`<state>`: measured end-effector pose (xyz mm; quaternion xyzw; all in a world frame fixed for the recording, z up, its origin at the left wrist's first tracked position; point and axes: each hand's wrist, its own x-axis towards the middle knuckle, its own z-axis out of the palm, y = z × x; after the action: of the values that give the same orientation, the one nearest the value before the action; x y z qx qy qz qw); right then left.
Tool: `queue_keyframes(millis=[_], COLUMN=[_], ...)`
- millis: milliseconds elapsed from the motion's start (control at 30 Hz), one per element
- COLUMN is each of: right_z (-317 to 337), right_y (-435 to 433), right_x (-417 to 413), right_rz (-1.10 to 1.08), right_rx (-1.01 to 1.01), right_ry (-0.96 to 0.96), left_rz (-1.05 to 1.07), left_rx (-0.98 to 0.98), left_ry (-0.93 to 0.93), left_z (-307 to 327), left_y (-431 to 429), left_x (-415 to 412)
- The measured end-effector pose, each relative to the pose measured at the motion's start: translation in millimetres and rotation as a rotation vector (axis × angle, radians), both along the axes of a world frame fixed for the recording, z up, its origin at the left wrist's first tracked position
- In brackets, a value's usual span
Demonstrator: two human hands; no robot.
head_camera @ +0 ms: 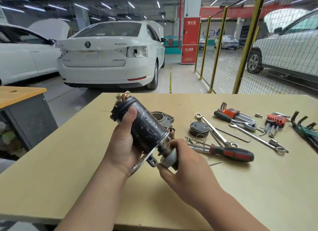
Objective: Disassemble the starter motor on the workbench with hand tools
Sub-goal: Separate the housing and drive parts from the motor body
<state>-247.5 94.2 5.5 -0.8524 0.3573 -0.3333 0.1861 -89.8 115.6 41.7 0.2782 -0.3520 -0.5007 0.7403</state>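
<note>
A black cylindrical starter motor body, scuffed with silver marks, is held tilted above the workbench. My left hand grips it round the middle, thumb on top. Brushes and copper tabs stick out at its far upper end. My right hand grips the grey pinion end piece at the near lower end of the shaft. A thin metal plate sits at that end under the body.
A grey housing part lies behind the motor. To the right lie a black round cap, a spring, a red-black screwdriver, wrenches, hex key sets and small pins. White cars and yellow mesh fencing stand beyond.
</note>
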Motion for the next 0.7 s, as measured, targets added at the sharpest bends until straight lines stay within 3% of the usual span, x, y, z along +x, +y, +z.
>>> queue_keyframes(millis=[200,333,433,567,700], right_z=[6,27,37,46,49], right_y=[-16,-26,-30,-24,-17], right_x=[-1,4,7,22,34], right_rz=[0.012,0.276,0.35,0.237,0.087], right_rx=[0.042,0.318,0.641,0.474,0.06], right_ry=[0.09,0.249,0.215,0.216,0.355], left_rz=[0.13,0.034,0.02,0.035,0.141], left_rx=[0.082,0.0,0.0,0.221,0.479], left_ry=[0.003,0.012,0.048,0.099,0.088], left_z=[-6,-15,-15,-1,14], left_y=[-5,-1,0,-5,-8], left_x=[-2,0,10,22,21])
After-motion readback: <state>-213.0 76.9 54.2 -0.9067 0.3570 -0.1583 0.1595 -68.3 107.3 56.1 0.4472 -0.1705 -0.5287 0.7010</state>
